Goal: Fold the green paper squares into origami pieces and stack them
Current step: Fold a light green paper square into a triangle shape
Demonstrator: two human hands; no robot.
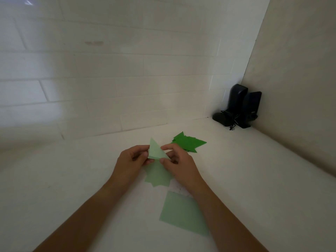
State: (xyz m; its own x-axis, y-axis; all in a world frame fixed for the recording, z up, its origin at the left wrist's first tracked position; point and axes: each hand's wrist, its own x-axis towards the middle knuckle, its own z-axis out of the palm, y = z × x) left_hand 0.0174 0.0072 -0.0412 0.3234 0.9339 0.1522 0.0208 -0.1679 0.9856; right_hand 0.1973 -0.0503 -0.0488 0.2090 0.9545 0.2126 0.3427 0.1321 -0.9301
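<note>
Both hands work w/ one light green folded triangle point(156, 150), held up off the white counter point(254, 179), apex pointing away from the person. Left hand point(130, 161) pinches its left edge, fingers curled round the paper, thumb on the near face. Right hand point(179, 160) has forefinger curved over the right slope and thumb at the lower right corner, other fingers loosely bent; grip looks light. Judging by that, the two-sided hold keeps layers lined up while a crease is set or the next flap is opened, prob. mid-fold, not yet a finished piece.

Places, taking the held triangle as landmark:
- Just below and nearer the person: pale green pile point(157, 176) of folded pieces flat on the counter, partly hidden by the right hand. Likely the stack in progress, kept close so each done piece drops straight down.
- Further toward the person, under the right forearm: flat unfolded square point(179, 213), prob. next in line.
- Beyond and to the right: dark green pile point(188, 142) of folded pieces, overlapping loosely.
- Far right, in the wall corner: two black speakers point(240, 108) w/ bundled cord.

No containers in view, no tray or box; everything lies straight on the counter.
</note>
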